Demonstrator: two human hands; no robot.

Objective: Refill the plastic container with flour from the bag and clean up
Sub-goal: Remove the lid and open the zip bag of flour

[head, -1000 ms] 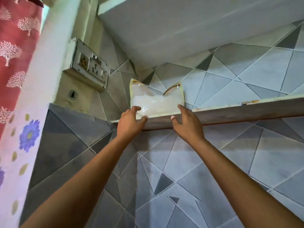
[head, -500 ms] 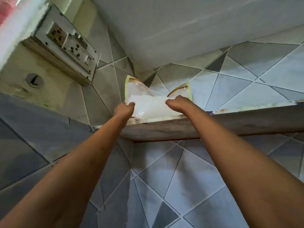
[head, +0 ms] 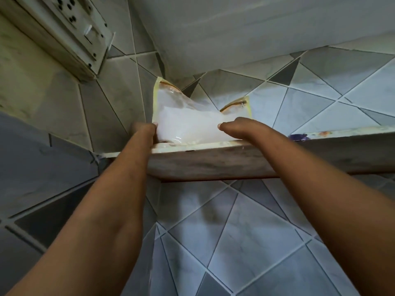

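Overhead, the left hand (head: 145, 130) presses the bag's (head: 190, 122) left end, and the right hand (head: 237, 127) curls over its right front. Between them, the flour bag sits on the shelf (head: 267, 159), long axis along the edge, both hands equally near.

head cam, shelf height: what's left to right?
White wall socket panel → left hand → clear plastic flour bag with yellow edging → right hand → bare stretch of the grey stone shelf.
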